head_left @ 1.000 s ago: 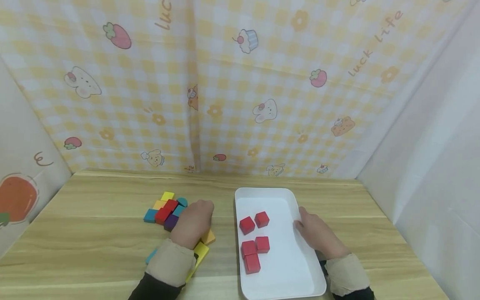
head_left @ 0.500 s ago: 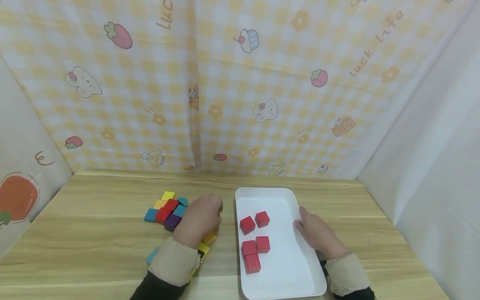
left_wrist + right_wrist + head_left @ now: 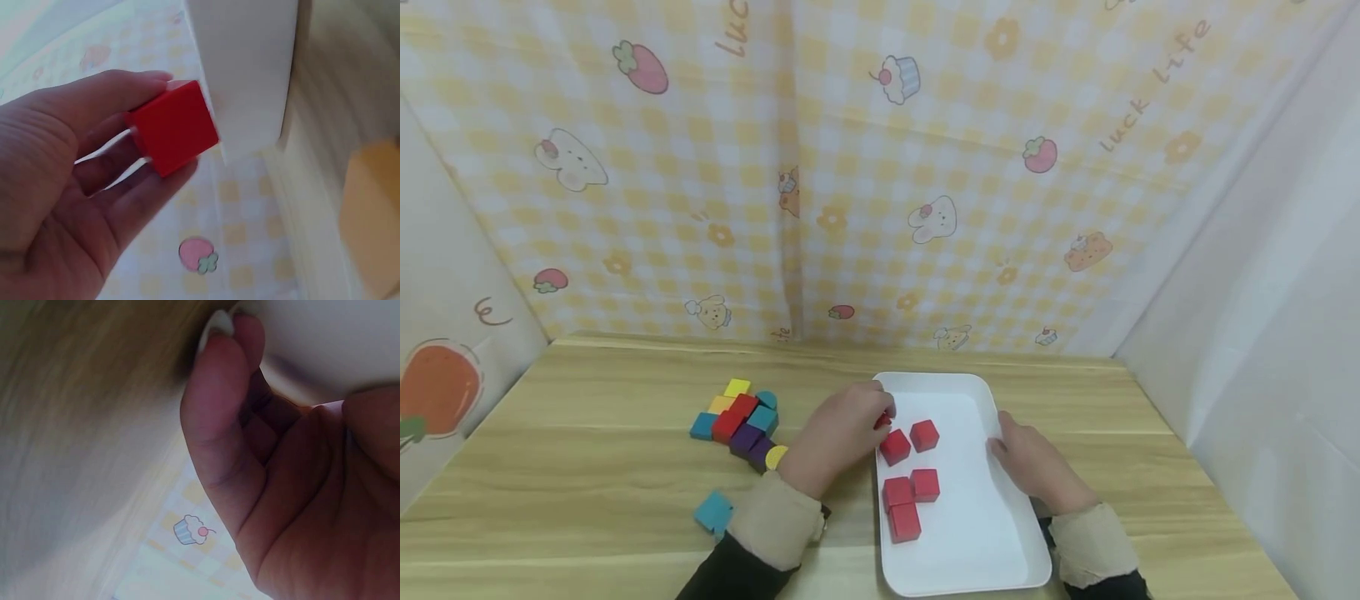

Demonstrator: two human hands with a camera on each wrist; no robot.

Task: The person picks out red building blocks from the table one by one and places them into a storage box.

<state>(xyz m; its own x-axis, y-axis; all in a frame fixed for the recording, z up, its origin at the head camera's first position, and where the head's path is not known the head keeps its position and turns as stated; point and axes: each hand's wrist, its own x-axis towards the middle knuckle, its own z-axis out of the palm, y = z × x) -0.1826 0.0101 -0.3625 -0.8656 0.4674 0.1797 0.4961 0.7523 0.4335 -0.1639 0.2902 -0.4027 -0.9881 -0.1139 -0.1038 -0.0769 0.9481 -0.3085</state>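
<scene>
My left hand (image 3: 842,429) pinches a red cube (image 3: 175,128) between thumb and fingers, at the left wall of a white tray (image 3: 973,533). In the left wrist view the cube is beside the tray's outer wall; whether they touch, I cannot tell. Several other red cubes (image 3: 895,448) lie inside the tray, toward its left side. On the tray's right rim, my right hand (image 3: 1041,467) keeps its grip, the thumb over the edge. The right wrist view shows its curled fingers (image 3: 215,394) low against the tray's outside.
Left of the tray, a cluster of blocks includes red ones (image 3: 727,426), a purple block (image 3: 747,439) and a yellow round (image 3: 776,457). A blue block (image 3: 715,511) lies nearer. An orange block (image 3: 373,219) shows in the left wrist view. A checked curtain (image 3: 865,192) hangs behind the table.
My left hand has moved right from the block cluster to the tray's left rim, and the red cube in its fingers has come into sight. My right hand and the tray stay put.
</scene>
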